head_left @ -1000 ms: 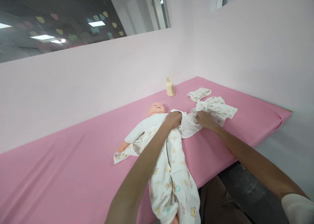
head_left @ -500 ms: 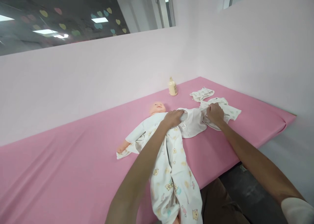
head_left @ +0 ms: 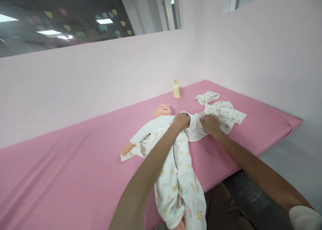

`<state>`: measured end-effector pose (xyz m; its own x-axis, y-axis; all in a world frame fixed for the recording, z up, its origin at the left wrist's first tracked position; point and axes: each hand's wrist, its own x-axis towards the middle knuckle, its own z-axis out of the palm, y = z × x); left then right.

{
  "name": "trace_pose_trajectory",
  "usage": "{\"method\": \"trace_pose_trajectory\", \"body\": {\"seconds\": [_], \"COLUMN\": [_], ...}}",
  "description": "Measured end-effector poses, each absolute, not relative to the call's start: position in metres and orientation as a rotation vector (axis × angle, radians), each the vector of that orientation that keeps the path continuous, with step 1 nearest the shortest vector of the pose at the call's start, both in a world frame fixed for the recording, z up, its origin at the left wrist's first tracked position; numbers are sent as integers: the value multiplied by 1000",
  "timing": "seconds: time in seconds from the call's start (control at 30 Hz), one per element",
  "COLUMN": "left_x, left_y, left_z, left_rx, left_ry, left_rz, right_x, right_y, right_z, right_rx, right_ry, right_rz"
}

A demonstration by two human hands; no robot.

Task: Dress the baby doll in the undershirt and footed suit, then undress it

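A baby doll [head_left: 162, 110] lies on its back on the pink padded table [head_left: 62, 176], dressed in a white romper [head_left: 176, 169] printed with little bears. My left hand [head_left: 181, 120] is closed on the romper's fabric at the doll's shoulder. My right hand [head_left: 210, 124] grips the romper's loose sleeve [head_left: 195, 129], which is spread out to the doll's side. The doll's other arm [head_left: 127, 148] sticks out at the left.
A small cream bottle [head_left: 177, 89] stands near the back wall. Two printed cloth pieces lie at the right: a small folded one [head_left: 207, 96] and a larger one [head_left: 230, 114]. The table's front edge and right corner [head_left: 295, 122] are close by.
My right hand went out to the larger printed cloth half a second ago and has now pulled back toward me along the sleeve. My left hand stayed at the shoulder.
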<state>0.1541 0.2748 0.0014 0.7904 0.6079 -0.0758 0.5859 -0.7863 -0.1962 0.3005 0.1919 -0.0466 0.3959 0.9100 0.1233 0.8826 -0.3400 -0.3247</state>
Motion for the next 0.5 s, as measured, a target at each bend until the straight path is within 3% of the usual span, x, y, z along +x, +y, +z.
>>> {"method": "trace_pose_trajectory", "body": {"seconds": [0.3,0.5], "left_x": [161,149], "left_y": [282,283], "left_z": [-11,1], "left_rx": [-2899,-2948], "left_ry": [-933,-960], "left_rz": [143,-8], "right_x": [315,316], "right_y": [201,199], "right_z": [-46,-32], "right_rx": [-1841,-1609], "right_ry": [-1063,-1011], "right_rz": [657,622]}}
